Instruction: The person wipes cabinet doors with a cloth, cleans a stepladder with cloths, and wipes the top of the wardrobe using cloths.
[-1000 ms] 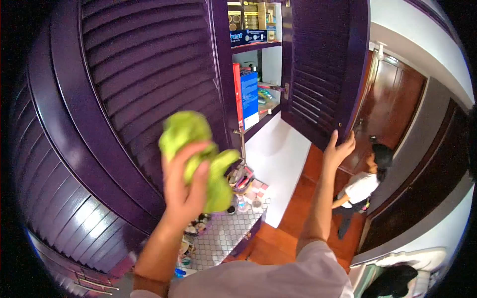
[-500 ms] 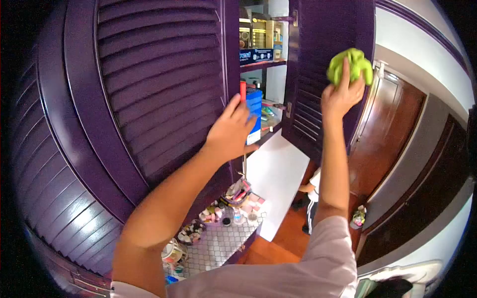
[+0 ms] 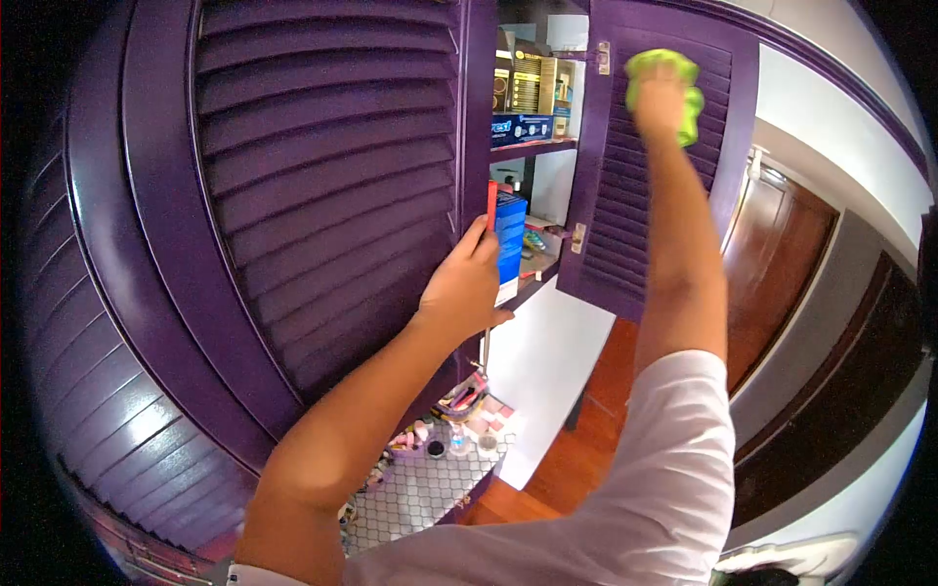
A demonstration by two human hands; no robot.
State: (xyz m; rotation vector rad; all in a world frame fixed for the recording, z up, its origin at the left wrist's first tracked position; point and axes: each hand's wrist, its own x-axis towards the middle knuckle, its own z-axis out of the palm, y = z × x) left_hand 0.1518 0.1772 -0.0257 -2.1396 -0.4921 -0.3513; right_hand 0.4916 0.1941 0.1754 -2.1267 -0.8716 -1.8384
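Note:
My right hand, smeared by motion, presses a lime-green cloth against the upper slats of the open purple louvered door. My left hand is at the edge of the nearer purple louvered door, fingers bent around it and thumb apart below. Just above those fingers a narrow red piece sticks up; I cannot make out what it belongs to. Right behind this hand a blue box stands inside the cabinet, partly covered by the fingers.
Boxes fill the upper shelf, with a long blue carton in front. Below are a white surface and a hexagon-patterned top bearing cosmetics and a small basket. A brown door stands at right.
My right hand has moved up with the cloth, onto the door's upper slats. My left hand's fingers have drawn together at the door edge. The person below has left view.

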